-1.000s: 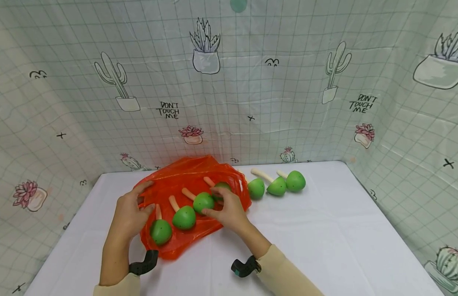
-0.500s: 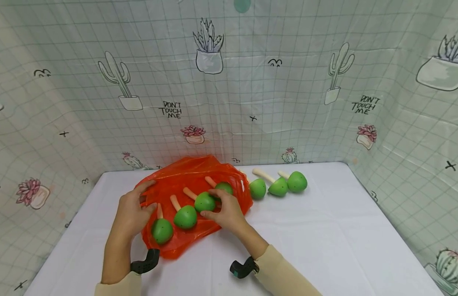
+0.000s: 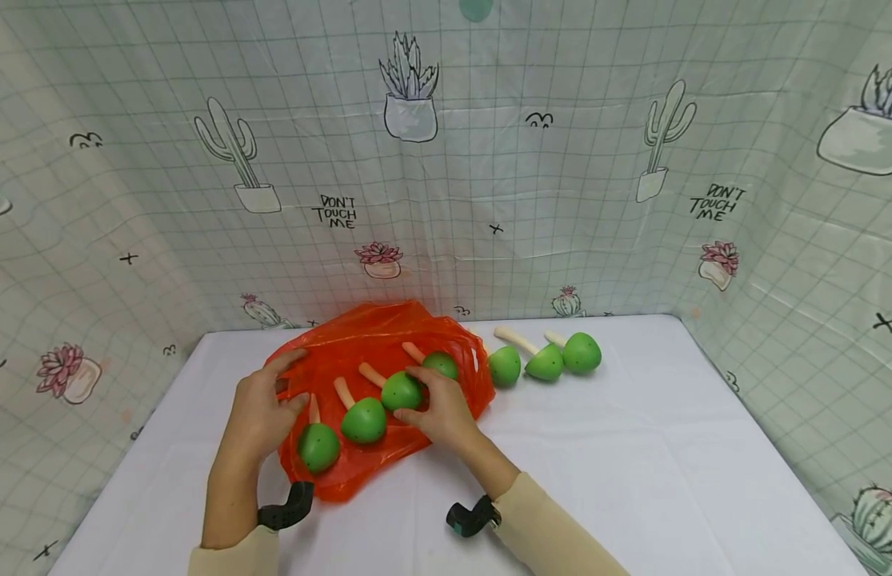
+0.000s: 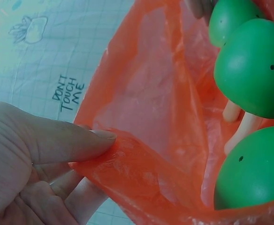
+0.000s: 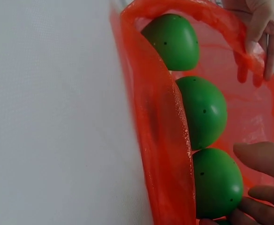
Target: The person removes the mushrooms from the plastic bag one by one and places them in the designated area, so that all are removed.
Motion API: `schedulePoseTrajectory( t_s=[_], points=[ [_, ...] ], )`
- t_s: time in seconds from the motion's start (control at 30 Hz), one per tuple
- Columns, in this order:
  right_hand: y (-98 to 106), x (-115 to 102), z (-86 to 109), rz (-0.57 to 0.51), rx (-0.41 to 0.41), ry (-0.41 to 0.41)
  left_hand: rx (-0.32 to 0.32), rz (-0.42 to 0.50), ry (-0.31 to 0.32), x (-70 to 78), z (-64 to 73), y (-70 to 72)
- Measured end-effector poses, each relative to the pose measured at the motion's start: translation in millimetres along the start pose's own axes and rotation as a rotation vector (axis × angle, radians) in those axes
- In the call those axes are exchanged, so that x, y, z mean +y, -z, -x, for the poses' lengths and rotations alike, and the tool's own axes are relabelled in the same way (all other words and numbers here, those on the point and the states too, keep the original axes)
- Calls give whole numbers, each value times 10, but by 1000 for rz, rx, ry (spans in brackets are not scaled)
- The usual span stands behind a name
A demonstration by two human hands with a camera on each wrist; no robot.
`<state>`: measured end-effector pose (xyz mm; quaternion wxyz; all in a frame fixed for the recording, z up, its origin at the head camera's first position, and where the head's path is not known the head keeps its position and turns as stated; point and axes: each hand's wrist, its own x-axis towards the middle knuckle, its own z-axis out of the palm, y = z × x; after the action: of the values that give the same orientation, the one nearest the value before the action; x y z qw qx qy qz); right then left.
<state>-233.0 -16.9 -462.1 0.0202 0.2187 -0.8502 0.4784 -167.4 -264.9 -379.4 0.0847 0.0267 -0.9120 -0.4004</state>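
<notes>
Several green-capped toy mushrooms with pale stems lie in a row inside the mouth of a thin red plastic bag (image 3: pixel 348 344). My left hand (image 3: pixel 258 412) pinches the bag's left edge; in the left wrist view the thumb (image 4: pixel 87 143) presses the film against the fingers beneath. At the row's right part, my right hand (image 3: pixel 446 408) has its thumb and fingers around the cap of one mushroom (image 3: pixel 401 391). Its grip looks loose: the thumb seems slightly off the cap in the right wrist view. To the left lie a second mushroom (image 3: pixel 364 421) and a third (image 3: pixel 319 448).
Outside the bag, to its right, three more mushrooms lie side by side, the farthest right one (image 3: pixel 582 353) by the back edge. A white cloth covers the table (image 3: pixel 604 448). Patterned curtains (image 3: pixel 453 176) rise behind and at both sides.
My right hand has shifted slightly left, off the rightmost mushroom in the bag and around the neighbouring cap. The left hand keeps its pinch on the bag; the mushrooms stay put.
</notes>
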Motion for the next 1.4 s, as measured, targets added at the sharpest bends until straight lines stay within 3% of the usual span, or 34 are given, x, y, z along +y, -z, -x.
schedulePoseTrajectory(
  t_s=[0.43, 0.63, 1.03, 1.4],
  points=[
    [-27, 14, -47, 35, 18, 16, 3, -10, 0, 6, 6, 6],
    [-73, 6, -47, 77, 28, -13, 7, -7, -2, 7, 11, 21],
    [-120, 9, -89, 129, 113, -27, -6, 11, -5, 6, 13, 25],
    [-130, 18, -90, 74, 116, -41, -11, 23, 7, 7, 24, 37]
  ],
)
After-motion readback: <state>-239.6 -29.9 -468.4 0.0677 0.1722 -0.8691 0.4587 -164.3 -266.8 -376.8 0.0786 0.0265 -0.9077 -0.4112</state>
